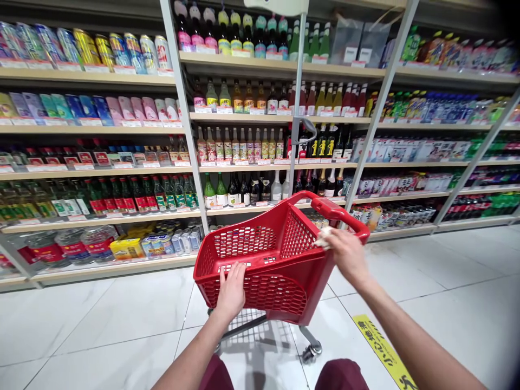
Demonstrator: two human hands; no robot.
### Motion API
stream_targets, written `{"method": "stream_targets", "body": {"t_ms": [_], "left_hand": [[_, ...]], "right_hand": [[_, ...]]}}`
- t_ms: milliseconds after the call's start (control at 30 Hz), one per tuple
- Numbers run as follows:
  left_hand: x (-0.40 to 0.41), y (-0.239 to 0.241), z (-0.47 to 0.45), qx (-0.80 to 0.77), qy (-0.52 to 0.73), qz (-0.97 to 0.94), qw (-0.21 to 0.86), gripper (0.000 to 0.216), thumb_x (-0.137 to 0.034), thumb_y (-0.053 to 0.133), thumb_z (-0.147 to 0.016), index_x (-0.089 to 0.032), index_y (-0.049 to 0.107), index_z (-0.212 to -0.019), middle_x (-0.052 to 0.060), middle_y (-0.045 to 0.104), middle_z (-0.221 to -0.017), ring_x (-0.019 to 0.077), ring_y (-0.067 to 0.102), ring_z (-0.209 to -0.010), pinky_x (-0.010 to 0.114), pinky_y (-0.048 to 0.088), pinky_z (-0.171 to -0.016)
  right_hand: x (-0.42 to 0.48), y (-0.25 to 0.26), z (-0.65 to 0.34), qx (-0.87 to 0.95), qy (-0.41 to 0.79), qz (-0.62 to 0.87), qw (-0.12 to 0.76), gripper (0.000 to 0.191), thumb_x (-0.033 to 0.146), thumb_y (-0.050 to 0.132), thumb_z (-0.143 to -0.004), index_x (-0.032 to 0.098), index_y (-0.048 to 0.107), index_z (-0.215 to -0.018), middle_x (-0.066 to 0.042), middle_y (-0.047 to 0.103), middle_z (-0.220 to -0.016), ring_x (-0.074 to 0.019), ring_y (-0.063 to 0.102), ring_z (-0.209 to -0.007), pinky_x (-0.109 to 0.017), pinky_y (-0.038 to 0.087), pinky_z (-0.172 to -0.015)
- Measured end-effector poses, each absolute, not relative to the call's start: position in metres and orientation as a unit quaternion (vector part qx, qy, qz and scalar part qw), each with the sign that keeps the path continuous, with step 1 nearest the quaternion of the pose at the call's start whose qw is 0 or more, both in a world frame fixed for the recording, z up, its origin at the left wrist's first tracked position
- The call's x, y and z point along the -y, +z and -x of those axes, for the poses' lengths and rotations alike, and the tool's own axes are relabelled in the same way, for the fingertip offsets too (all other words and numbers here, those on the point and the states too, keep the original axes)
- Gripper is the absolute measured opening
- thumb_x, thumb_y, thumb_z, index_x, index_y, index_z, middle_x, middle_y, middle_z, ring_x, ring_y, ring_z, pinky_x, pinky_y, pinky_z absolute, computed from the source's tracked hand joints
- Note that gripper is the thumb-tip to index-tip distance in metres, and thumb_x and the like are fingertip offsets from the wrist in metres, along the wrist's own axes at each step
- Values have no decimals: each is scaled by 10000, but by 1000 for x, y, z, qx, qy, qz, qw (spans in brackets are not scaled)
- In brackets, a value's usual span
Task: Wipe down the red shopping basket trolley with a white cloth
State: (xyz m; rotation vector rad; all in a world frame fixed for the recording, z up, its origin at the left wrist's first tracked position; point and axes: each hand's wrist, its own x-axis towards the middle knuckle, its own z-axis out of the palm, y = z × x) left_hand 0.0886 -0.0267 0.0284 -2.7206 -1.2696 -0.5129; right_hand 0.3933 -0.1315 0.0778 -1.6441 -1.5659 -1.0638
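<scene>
A red plastic shopping cart with perforated walls stands sideways in front of me, its basket holding no goods. My left hand lies over the near rim, fingers hooked across the edge and thumb toward the basket. At the handle end, my right hand pinches a crumpled white cloth against the back of the basket, just below the red handle. Part of the cloth is hidden by the fingers, and whether it is fabric or paper I cannot tell.
Shelves of bottles, cans and packs run across the back. A grey metal pole rises behind the cart. Caster wheels rest on white floor tiles. On the right lies a yellow floor sign. My knees show at the bottom.
</scene>
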Motion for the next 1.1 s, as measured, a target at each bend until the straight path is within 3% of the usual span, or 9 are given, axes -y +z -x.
{"method": "stream_targets", "body": {"t_ms": [100, 233, 333, 467, 600, 733, 867, 967, 1100], "left_hand": [[28, 26, -90, 421, -160, 890, 67, 649, 2, 339, -643, -111, 380, -1281, 102, 400, -1349, 218, 277, -1282, 519, 126, -1055], [29, 23, -94, 415, -140, 895, 80, 689, 8, 331, -641, -125, 332, -1317, 90, 356, -1377, 217, 232, -1302, 516, 133, -1054], [30, 23, -96, 405, -127, 902, 76, 695, 9, 315, -656, -133, 293, -1337, 79, 328, -1393, 205, 200, -1313, 508, 135, -1056], [35, 24, -99, 408, -106, 904, 71, 688, -16, 311, -681, -144, 251, -1354, 64, 270, -1420, 211, 151, -1327, 524, 120, -1054], [37, 27, -99, 403, -77, 909, 70, 691, -59, 335, -694, -140, 207, -1368, 65, 237, -1432, 214, 131, -1330, 514, 106, -1060], [39, 28, -100, 394, -68, 914, 73, 691, -76, 329, -697, -121, 186, -1371, 64, 213, -1440, 210, 116, -1333, 513, 110, -1061], [42, 28, -108, 403, -74, 910, 69, 691, -77, 332, -690, -106, 195, -1367, 79, 215, -1438, 227, 108, -1334, 534, 96, -1056], [42, 29, -105, 395, -72, 914, 56, 721, -78, 357, -670, -117, 184, -1369, 76, 201, -1443, 216, 101, -1336, 500, 113, -1067], [37, 26, -71, 462, -96, 881, 32, 755, -65, 394, -623, -72, 206, -1354, 114, 217, -1435, 215, 143, -1328, 436, 162, -1075]], "right_hand": [[131, 70, -400, 550, -418, 643, 331, 261, 132, 420, -788, 172, 647, -912, -111, 605, -991, -221, 501, -969, -373, 394, -821], [117, 50, -362, 661, -371, 581, 296, 343, 79, 383, -788, 213, 630, -984, -80, 597, -1083, -214, 448, -1087, -392, 358, -899], [119, 54, -365, 644, -363, 615, 273, 359, 67, 388, -779, 219, 623, -1004, -81, 593, -1092, -219, 454, -1080, -405, 348, -897], [121, 58, -374, 543, -390, 679, 304, 323, 88, 409, -767, 173, 631, -986, -124, 587, -1079, -253, 449, -1079, -437, 337, -895], [116, 44, -343, 671, -335, 605, 269, 410, 33, 373, -754, 221, 618, -1023, -59, 587, -1130, -194, 424, -1127, -375, 306, -950], [125, 49, -357, 591, -351, 674, 272, 433, 36, 385, -746, 229, 596, -1070, -71, 570, -1163, -228, 419, -1143, -461, 241, -978], [122, 51, -356, 555, -358, 685, 308, 394, 48, 394, -750, 175, 605, -1056, -110, 571, -1144, -239, 426, -1139, -429, 321, -936], [116, 41, -332, 666, -319, 618, 271, 493, -13, 357, -720, 210, 579, -1100, -65, 561, -1180, -204, 410, -1167, -394, 324, -955], [123, 33, -343, 619, -337, 659, 262, 568, -24, 358, -695, 241, 522, -1170, -67, 536, -1214, -237, 398, -1184, -493, 269, -974]]}}
